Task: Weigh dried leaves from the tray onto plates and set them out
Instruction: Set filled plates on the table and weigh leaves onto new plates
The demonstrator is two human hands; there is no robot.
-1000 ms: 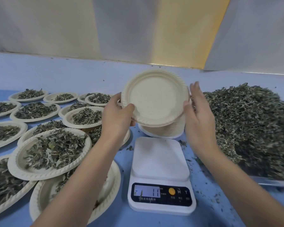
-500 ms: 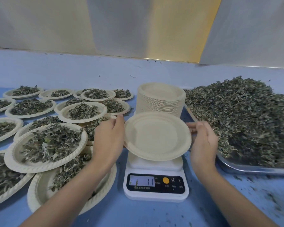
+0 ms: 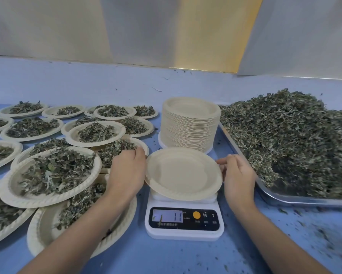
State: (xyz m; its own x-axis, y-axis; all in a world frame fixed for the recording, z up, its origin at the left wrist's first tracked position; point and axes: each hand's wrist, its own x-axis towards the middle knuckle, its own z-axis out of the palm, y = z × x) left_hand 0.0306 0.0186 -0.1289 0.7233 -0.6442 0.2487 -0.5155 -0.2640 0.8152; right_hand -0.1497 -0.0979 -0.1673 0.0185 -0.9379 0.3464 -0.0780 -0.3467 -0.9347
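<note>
**Empty plate sits over the scale, both hands on its rim**

Here we are at the middle of the blue table (image 3: 166, 258), and the empty plate (image 3: 183, 173) is right above the white scale (image 3: 184, 232), covering its platform. Whether its full weight is down on the platform, I cannot tell. The left hand (image 3: 126, 173) is on the plate's left rim, back of the hand up, fingers curled around the edge and gripping it. The right hand (image 3: 237, 177) mirrors it on the right rim, its fingers (image 3: 222, 161) pinching the edge, with the rest of the hand curled loosely behind.

The scale's display (image 3: 168, 216) faces the near edge of the table and shows 11, with an orange button beside it.

Just beyond the scale stands a tall stack of plates (image 3: 189, 123), all bare, close to the far rim of the held plate. To the right, a metal tray (image 3: 284, 200) carries a big heap of dried leaves (image 3: 294, 139), and its near left corner sits beside the right hand. Loose bits of leaf are scattered over the table in front of the tray.

On the left, filled plates (image 3: 55, 169) crowd the table from near to far, many overlapping, each with a mound of leaves. The left forearm passes over the nearest of them.
</note>
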